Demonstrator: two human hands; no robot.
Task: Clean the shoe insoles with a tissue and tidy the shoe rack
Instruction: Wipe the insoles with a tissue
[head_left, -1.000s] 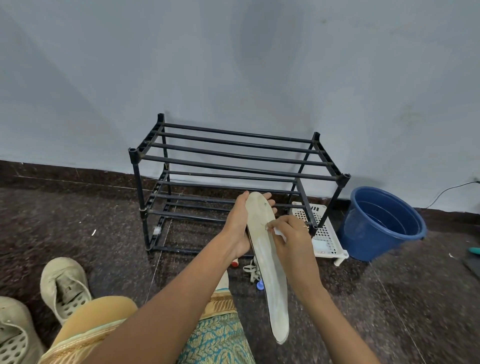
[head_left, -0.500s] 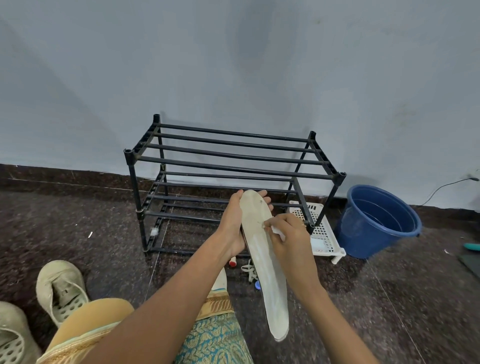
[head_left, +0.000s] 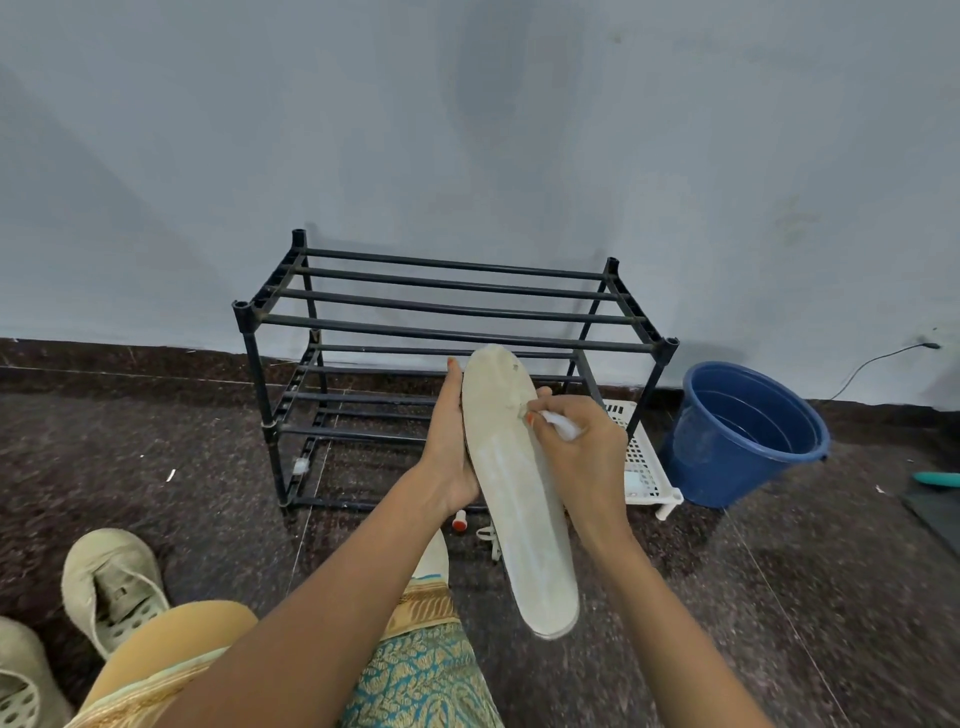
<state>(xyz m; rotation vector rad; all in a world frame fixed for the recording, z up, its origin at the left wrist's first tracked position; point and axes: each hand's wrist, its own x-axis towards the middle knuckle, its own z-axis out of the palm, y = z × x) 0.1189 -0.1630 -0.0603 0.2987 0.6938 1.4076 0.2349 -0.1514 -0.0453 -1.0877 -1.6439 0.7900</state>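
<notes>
In front of the black two-tier shoe rack (head_left: 415, 329), a long, pale, grubby insole (head_left: 519, 493) with a whitish streak down its middle hangs toe-up in the air, the left hand (head_left: 452, 452) gripping its edge from behind while the right hand (head_left: 587, 457) pinches a small white tissue (head_left: 561, 426) against its forepart.

Both bare arms reach forward, and the grips meet over one insole.
The left grip (head_left: 451, 447) holds the insole (head_left: 524, 519) from behind, with the thumb lying up along its left edge and the fingertips (head_left: 543, 393) showing past its right edge. The right grip (head_left: 589, 462), fingers curled and knuckles up, pinches a tissue (head_left: 563, 427) against the insole's upper part. The forearms converge from the bottom edge.
</notes>
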